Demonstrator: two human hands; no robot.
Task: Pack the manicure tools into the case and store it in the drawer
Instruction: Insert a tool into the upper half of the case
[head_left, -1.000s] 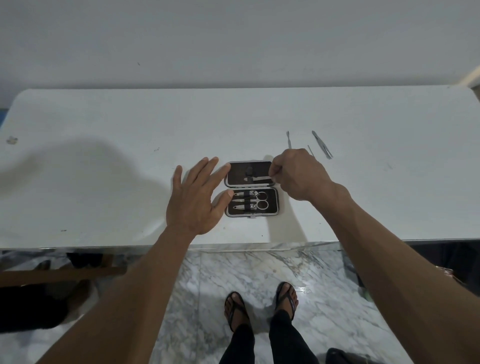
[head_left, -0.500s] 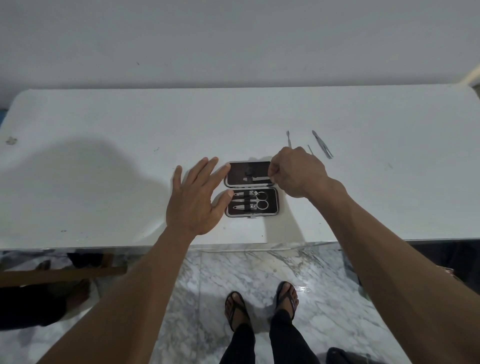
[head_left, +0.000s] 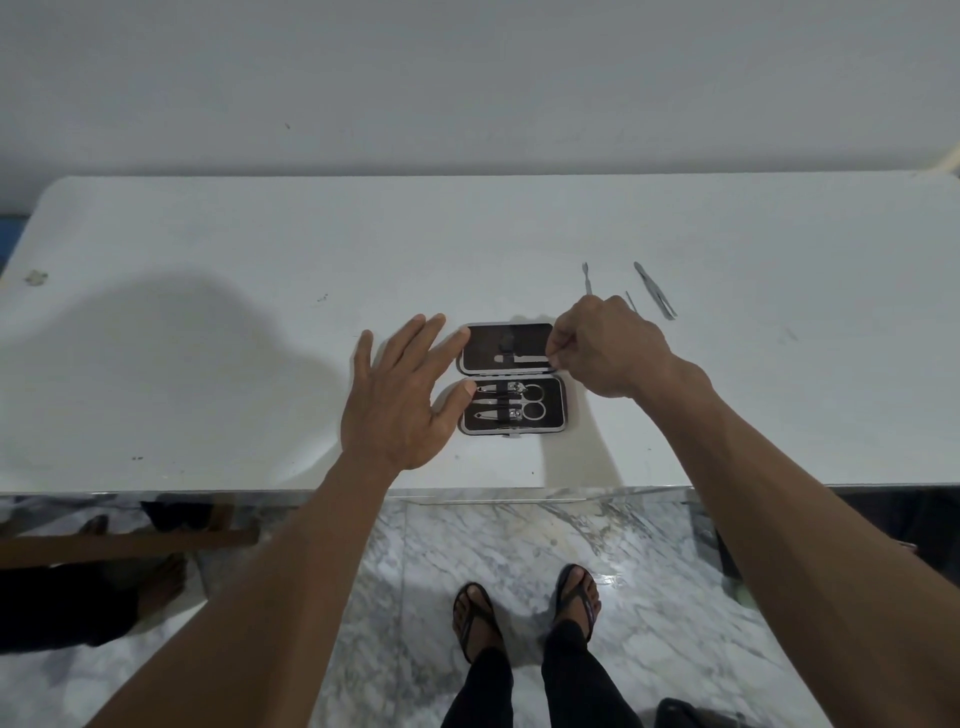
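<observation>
The open dark manicure case (head_left: 556, 415) lies on the white table (head_left: 208, 364), near its front edge. Its lower half holds scissors (head_left: 530, 401) and clippers under a strap. In the upper half a slim nail file (head_left: 522, 358) lies flat. My right hand (head_left: 608, 348) pinches the file's right end at the case's right rim. My left hand (head_left: 400, 395) lies flat with fingers spread, its fingertips touching the case's left edge. Loose beyond my right hand are a cuticle pusher (head_left: 586, 278), a thin pick (head_left: 630, 300) and tweezers (head_left: 655, 290).
The table's front edge (head_left: 467, 491) runs just below the case. A marble floor and my sandalled feet (head_left: 524, 608) show underneath. A wooden bar (head_left: 130, 543) and another person's bare foot (head_left: 161, 582) are at the lower left. A grey wall stands behind the table.
My right hand has shifted very slightly right while keeping its pinch at the file's end. My left hand and the case have stayed put.
</observation>
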